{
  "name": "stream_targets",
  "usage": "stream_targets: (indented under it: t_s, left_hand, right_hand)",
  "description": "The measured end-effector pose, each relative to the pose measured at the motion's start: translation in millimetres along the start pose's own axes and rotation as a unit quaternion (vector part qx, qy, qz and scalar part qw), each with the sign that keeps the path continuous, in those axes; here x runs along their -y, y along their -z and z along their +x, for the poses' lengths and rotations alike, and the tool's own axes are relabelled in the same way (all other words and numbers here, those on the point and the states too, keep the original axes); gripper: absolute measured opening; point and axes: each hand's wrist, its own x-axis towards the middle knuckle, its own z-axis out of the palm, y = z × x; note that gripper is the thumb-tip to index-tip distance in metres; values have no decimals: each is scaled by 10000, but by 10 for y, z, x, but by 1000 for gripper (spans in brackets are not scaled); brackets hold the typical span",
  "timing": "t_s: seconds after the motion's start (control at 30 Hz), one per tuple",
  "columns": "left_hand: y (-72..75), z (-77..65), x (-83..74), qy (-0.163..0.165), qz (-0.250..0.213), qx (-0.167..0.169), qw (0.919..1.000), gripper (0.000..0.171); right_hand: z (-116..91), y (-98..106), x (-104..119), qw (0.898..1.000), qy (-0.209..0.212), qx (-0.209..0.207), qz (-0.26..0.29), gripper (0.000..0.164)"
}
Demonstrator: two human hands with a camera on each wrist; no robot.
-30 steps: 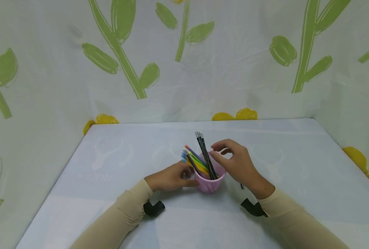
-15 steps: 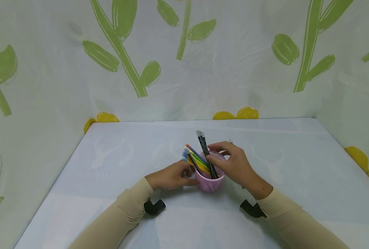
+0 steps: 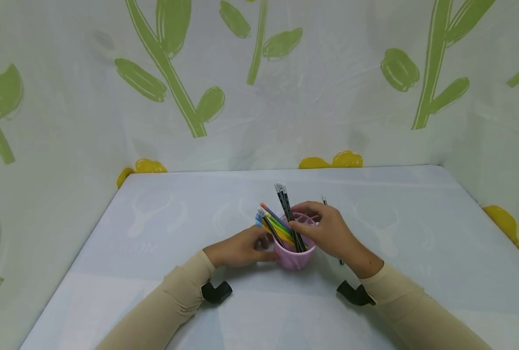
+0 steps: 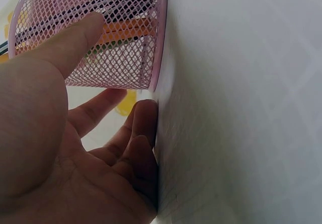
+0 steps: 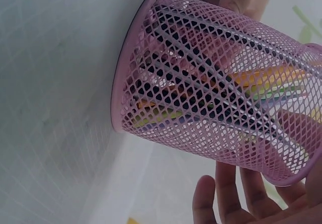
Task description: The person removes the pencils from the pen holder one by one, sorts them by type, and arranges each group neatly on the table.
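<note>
A pink mesh pencil cup [image 3: 295, 258] stands upright on the table. It holds several black pencils [image 3: 285, 204] with silvery ends and several coloured sticks [image 3: 277, 224] that lean left. My left hand [image 3: 241, 249] grips the cup from the left; in the left wrist view its thumb [image 4: 75, 40] lies against the mesh. At the rim, my right hand [image 3: 331, 231] pinches the black pencils between thumb and index finger. Its other fingers [image 5: 227, 191] extend outside the mesh in the right wrist view. A black pencil [image 3: 341, 262] lies on the table, partly hidden beneath the right hand.
The pale table [image 3: 163, 209] meets a light backdrop [image 3: 329, 107] printed with green stems and yellow shapes. A black device [image 3: 217, 293] sits at the left wrist, another black device [image 3: 355, 294] at the right one.
My right hand has moved slightly left and down, and its thumb and index finger have come together at the black pencils. The left hand and the cup have barely moved.
</note>
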Motion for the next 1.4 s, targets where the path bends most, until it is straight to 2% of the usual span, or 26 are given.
stream_targets:
  t_s: [0.13,0.53,0.87,1.13,1.4]
  left_hand:
    - [-8,-4,4,30,-3,18,10000,29]
    - [-6,3,-9,30,11,20,10000,29]
    - [-2,3,-11,-37,106,-39,9999,31]
    - [-7,-10,-10,-18,83,-93,9999,32]
    - [-6,-3,-3,-44,126,-68,9999,32]
  right_hand:
    - [-9,-5,5,9997,-211,68,53,34]
    - [-18,5,8,9998,-168,-12,53,31]
    - [-27,9,15,9996,102,-262,-26,28]
    - [-25,6,19,9951,672,-717,-122,20]
    - [-28,50,31,9925,897,-816,-126,16]
